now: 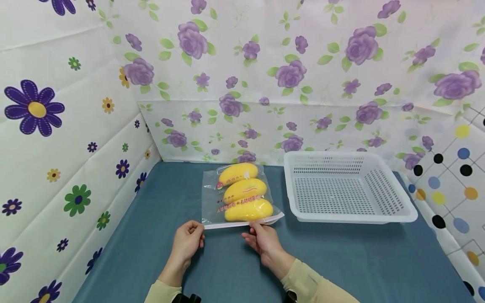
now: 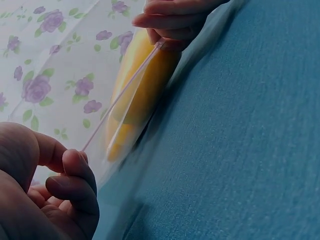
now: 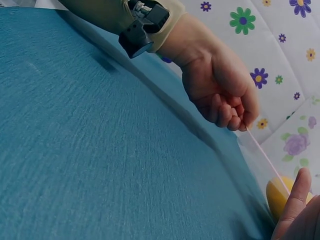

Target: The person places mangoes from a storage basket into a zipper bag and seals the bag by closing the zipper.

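Note:
A clear zip bag (image 1: 212, 202) lies on the blue-green tabletop with three plump, elongated yellow things inside, stacked one behind another; the nearest yellow thing (image 1: 250, 210) sits close to the bag's near edge. Red lettering runs across the plastic. Between thumb and index finger my left hand (image 1: 188, 239) pinches the left corner of the white zip strip (image 1: 226, 226). Further right along that strip, my right hand (image 1: 265, 244) pinches the edge, its other fingers loosely spread. In the left wrist view the pinkish seal (image 2: 117, 100) stretches taut from one hand to the other.
To the right of the bag stands a white perforated plastic basket (image 1: 352, 216), with nothing visible in it. Flower-printed sheeting (image 1: 242, 126) walls the back of the table, and patterned sheets (image 1: 83, 160) rise along both sides.

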A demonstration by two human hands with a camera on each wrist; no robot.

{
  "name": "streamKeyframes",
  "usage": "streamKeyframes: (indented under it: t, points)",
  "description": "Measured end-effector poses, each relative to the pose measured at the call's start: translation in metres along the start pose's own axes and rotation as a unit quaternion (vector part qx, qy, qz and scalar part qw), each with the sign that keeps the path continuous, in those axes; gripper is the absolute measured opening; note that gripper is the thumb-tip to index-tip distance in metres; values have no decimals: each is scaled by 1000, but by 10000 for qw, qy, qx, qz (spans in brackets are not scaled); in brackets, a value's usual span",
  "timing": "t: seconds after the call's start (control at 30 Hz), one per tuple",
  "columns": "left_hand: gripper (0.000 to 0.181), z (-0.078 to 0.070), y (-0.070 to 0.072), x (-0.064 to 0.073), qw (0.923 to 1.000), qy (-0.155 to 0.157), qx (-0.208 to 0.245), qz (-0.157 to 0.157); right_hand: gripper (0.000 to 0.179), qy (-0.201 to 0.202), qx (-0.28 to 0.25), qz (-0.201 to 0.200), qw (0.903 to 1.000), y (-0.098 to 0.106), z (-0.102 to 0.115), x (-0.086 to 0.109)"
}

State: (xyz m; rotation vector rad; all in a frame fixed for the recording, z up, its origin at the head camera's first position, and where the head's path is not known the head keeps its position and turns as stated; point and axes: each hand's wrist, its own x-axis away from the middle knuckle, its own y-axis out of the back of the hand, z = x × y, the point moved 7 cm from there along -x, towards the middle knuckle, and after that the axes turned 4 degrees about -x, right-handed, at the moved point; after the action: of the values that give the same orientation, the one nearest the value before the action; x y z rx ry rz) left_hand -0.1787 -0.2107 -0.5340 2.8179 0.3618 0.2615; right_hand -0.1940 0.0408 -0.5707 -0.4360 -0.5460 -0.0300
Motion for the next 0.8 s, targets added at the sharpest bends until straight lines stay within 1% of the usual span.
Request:
streamKeyframes:
  t: [0.2, 0.33, 0.47, 0.53, 0.63, 0.7, 0.8]
  points:
    - [13, 3, -2, -1, 9999, 114, 23, -59, 23, 3, 14, -41, 10000, 4, 2, 0]
    - [13, 5, -2, -3, 9997, 187, 76, -99, 21, 78, 5, -23, 10000, 2, 5, 1]
    - [14, 8, 0, -4, 9992, 237, 232, -228, 22, 150, 249, 115, 9995, -5, 5, -1]
    - [15, 10, -2, -4, 9989, 276, 334, -192, 22, 158, 360, 179, 9991, -9, 5, -3]
    - [19, 11, -10, -4, 9983, 358, 466, 42, 24, 120, 399, 163, 9990, -10, 8, -6]
    - [20, 13, -14, -3, 9976, 426, 531, 148, 30, 40, 389, 191, 9991, -10, 10, -9]
    - [20, 15, -18, -2, 9966, 515, 617, 183, 42, 11, 485, 292, 9984, -9, 12, -14]
